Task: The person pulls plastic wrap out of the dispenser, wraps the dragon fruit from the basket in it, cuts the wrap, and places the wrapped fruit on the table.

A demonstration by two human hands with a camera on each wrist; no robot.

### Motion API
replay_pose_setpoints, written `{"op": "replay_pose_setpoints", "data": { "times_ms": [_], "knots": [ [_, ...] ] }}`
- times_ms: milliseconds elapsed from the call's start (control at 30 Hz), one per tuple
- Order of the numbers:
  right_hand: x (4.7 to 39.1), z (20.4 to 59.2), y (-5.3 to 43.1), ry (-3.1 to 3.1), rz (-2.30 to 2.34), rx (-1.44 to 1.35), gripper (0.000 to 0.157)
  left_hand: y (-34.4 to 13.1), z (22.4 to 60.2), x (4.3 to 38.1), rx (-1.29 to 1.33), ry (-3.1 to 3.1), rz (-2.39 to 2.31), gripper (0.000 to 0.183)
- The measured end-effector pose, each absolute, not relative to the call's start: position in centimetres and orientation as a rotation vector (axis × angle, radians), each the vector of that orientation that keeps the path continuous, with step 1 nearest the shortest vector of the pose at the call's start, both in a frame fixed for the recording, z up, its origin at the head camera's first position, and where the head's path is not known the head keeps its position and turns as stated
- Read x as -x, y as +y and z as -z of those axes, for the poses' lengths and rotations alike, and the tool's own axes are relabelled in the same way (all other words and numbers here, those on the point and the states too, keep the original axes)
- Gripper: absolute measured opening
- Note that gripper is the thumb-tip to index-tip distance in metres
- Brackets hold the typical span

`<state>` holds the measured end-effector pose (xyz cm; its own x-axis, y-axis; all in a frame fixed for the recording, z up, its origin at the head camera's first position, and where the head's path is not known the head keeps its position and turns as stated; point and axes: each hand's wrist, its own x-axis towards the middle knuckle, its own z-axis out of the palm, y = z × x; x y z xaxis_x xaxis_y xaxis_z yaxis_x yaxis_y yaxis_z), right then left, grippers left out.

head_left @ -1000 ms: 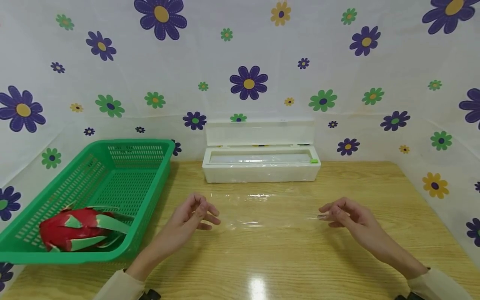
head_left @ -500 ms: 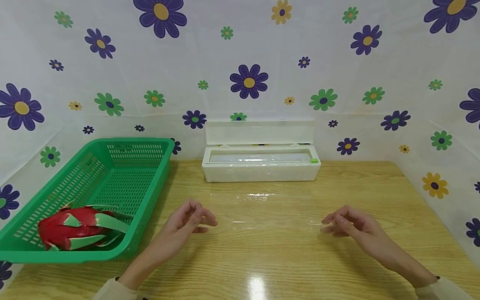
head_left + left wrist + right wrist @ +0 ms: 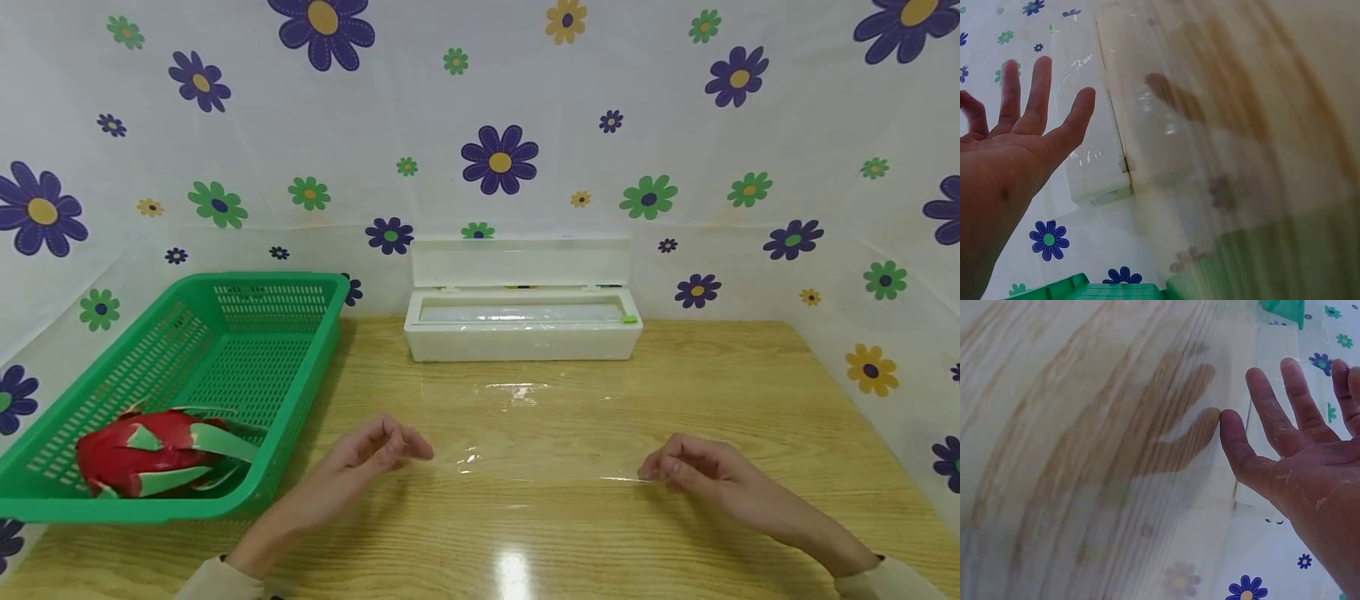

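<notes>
A sheet of clear plastic wrap (image 3: 517,400) runs from the white dispenser box (image 3: 523,343) toward me, low over the table, showing mostly by its glints. My left hand (image 3: 367,450) pinches its near left corner between thumb and forefinger. At the near right corner, my right hand (image 3: 708,471) pinches the film the same way. The box's lid stands up behind, and the wrap roll (image 3: 517,313) lies inside. In the left wrist view the other fingers (image 3: 1040,94) are spread away from the pinch; the right wrist view shows the right hand's fingers (image 3: 1266,406) likewise extended.
A green plastic basket (image 3: 300,392) stands at the left, close to my left forearm, with a red dragon fruit (image 3: 161,450) in its near end. A lime-green tab (image 3: 628,319) sits on the box's right end. Flowered cloth (image 3: 555,83) hangs behind the wood-grain table (image 3: 750,375).
Both hands have come toward me and lower in the head view, and the near edge of the plastic wrap has come with them. The box, basket and dragon fruit stay put.
</notes>
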<state>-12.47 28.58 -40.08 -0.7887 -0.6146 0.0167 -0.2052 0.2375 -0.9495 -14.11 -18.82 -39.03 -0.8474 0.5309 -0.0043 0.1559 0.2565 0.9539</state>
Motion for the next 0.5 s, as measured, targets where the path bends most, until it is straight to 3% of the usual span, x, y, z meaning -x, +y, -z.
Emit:
{"op": "replay_pose_setpoints", "data": {
  "times_ms": [333, 500],
  "knots": [
    [11.95, 40.08, 28.26, 2.268, 1.427, 0.821, 0.024, -18.56, 39.01, 13.83, -0.718, 2.336, -1.312, 0.026],
    [11.62, 40.12, 28.19, 2.367, 1.313, 0.820, 0.017, -18.52, 39.02, 13.56, -0.796, 2.389, -1.202, 0.018]
  ]
}}
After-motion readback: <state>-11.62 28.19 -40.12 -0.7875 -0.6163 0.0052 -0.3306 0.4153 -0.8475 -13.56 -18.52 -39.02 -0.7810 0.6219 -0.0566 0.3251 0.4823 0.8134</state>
